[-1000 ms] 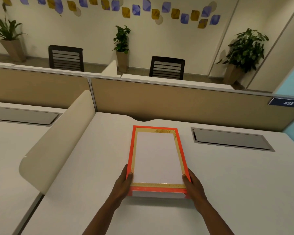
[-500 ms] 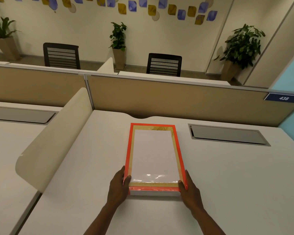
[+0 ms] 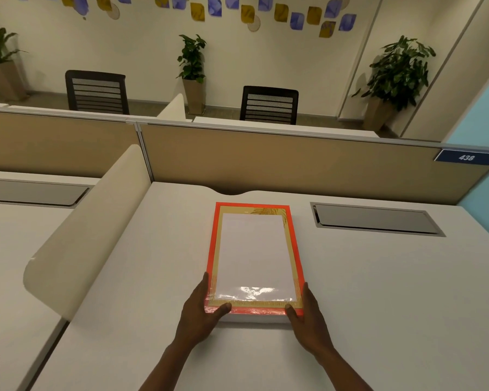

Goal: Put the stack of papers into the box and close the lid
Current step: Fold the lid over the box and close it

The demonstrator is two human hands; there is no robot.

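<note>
Hands point(image 3: 256, 313) clasping box point(image 3: 254, 255) corners

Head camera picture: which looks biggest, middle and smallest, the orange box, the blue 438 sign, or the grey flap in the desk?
1. orange box, biggest by far.
2. grey flap, long and flat.
3. blue 438 sign, smallest, though it sits farthest back, which shrinks it a bit.

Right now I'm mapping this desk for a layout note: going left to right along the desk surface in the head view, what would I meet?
Curved cream divider → left hand → orange-rimmed box → right hand → grey cable hatch.
</note>
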